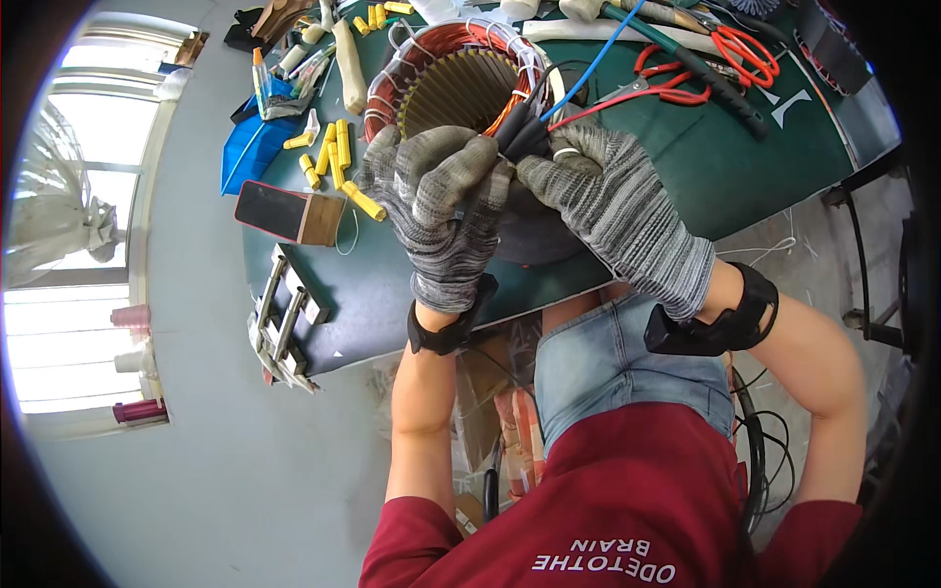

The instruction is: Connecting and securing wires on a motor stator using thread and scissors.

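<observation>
A motor stator [456,93] with copper-coloured windings laced in white cord sits upright at the table's near edge. Yellow liners stripe its inside. Black sleeves [520,127] lie over its near rim, beside a blue lead [600,61] and a red lead [608,102]. My left hand [441,211], in a grey knitted glove, has its fingers curled at the near-left rim, the tips against the sleeves. In the matching glove, my right hand [622,206] pinches just right of them. White cord [566,153] loops by its fingers. What lies between the fingertips is hidden.
Yellow tubes [343,145], a blue tray [253,147] and a phone [269,209] leaning on a wooden block [321,220] lie left. Red-handled scissors [671,83] and a green-and-black long-handled tool [701,73] lie right. A metal frame [286,312] stands at the left table edge.
</observation>
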`<action>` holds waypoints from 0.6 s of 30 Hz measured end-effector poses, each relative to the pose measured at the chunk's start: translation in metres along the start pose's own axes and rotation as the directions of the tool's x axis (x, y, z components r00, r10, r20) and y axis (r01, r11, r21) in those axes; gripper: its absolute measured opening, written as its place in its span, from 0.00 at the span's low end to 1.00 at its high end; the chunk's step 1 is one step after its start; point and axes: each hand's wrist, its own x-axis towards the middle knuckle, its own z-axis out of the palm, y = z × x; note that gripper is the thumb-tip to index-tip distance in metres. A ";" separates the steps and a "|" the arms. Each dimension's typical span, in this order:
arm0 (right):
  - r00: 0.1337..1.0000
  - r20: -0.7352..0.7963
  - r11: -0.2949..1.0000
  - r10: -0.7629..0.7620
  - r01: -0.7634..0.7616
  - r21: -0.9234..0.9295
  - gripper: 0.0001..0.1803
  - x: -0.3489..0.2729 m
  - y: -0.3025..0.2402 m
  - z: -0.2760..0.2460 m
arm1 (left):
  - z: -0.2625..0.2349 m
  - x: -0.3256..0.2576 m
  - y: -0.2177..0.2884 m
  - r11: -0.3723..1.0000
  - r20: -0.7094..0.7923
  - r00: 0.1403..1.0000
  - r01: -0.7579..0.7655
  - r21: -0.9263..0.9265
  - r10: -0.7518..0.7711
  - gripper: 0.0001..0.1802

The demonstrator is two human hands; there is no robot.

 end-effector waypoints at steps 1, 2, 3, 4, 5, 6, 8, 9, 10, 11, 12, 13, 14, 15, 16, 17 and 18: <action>0.987 0.013 0.981 0.160 -0.161 0.110 0.07 0.003 -0.002 0.001 | 0.001 0.000 -0.001 1.000 0.004 1.000 -0.006 -0.014 0.006 0.14; 0.994 -0.043 0.986 0.101 -0.095 0.136 0.06 0.005 -0.004 0.003 | 0.001 0.000 -0.001 1.000 -0.009 1.000 0.002 -0.018 -0.002 0.14; 0.994 -0.056 0.988 0.089 -0.081 0.130 0.06 0.009 -0.004 0.004 | 0.001 0.000 -0.001 0.999 -0.001 1.000 0.015 -0.037 -0.015 0.14; 0.990 -0.077 0.993 -0.118 0.119 0.016 0.05 0.012 -0.004 0.005 | 0.000 0.000 -0.001 0.997 0.022 0.998 0.054 -0.054 -0.053 0.14; 0.999 -0.021 0.999 -0.036 0.037 0.016 0.06 0.010 -0.004 0.004 | -0.001 0.001 0.000 0.995 0.034 0.997 0.078 -0.055 -0.076 0.14; 0.999 0.011 0.983 0.030 -0.031 0.181 0.06 0.008 -0.001 0.003 | -0.003 0.001 0.001 1.000 0.012 1.000 0.025 0.005 -0.025 0.13; 0.967 0.174 0.772 0.187 -0.254 0.582 0.06 -0.011 0.006 -0.006 | -0.006 0.001 0.004 0.999 0.044 0.999 0.029 0.046 -0.031 0.12; 0.918 0.367 0.342 0.148 -0.396 0.852 0.06 -0.025 0.012 -0.014 | -0.007 0.002 0.005 0.999 0.026 0.999 0.037 0.020 -0.037 0.11; 0.904 0.396 0.175 0.163 -0.422 0.890 0.11 -0.042 0.021 -0.026 | -0.008 0.003 0.006 0.998 0.042 0.997 0.062 0.023 -0.063 0.10; 0.952 0.263 0.453 0.157 -0.306 0.837 0.12 -0.065 0.029 -0.038 | -0.008 0.004 0.007 0.996 0.057 0.994 0.088 0.001 -0.088 0.11; 0.961 0.175 0.611 0.216 -0.273 0.743 0.14 -0.089 0.039 -0.049 | -0.007 0.005 0.009 0.996 0.062 0.995 0.083 -0.018 -0.082 0.12; 0.965 0.083 0.845 0.251 -0.260 0.468 0.15 -0.107 0.051 -0.073 | -0.008 0.007 0.011 0.997 0.103 0.992 0.075 -0.009 -0.074 0.12; 0.972 -0.082 0.975 0.221 -0.222 -0.008 0.16 -0.126 0.063 -0.097 | -0.007 0.008 0.012 0.995 0.063 0.994 0.093 -0.025 -0.091 0.12; 0.953 -0.210 0.731 -0.220 0.018 -0.683 0.17 -0.140 0.078 -0.110 | -0.008 0.010 0.014 0.994 0.106 0.989 0.102 -0.027 -0.099 0.13; 0.923 -0.302 0.546 -0.239 -0.129 -0.828 0.15 -0.151 0.093 -0.127 | -0.008 0.010 0.017 0.994 0.126 0.986 0.108 -0.010 -0.106 0.13; 0.871 -0.405 0.339 -0.278 -0.306 -0.890 0.14 -0.160 0.109 -0.143 | -0.010 0.011 0.018 0.994 0.145 0.983 0.113 0.007 -0.113 0.14; 0.839 -0.398 0.263 -0.372 -0.315 -0.912 0.12 -0.167 0.124 -0.156 | -0.011 0.012 0.021 0.976 0.137 0.969 0.213 -0.036 -0.206 0.15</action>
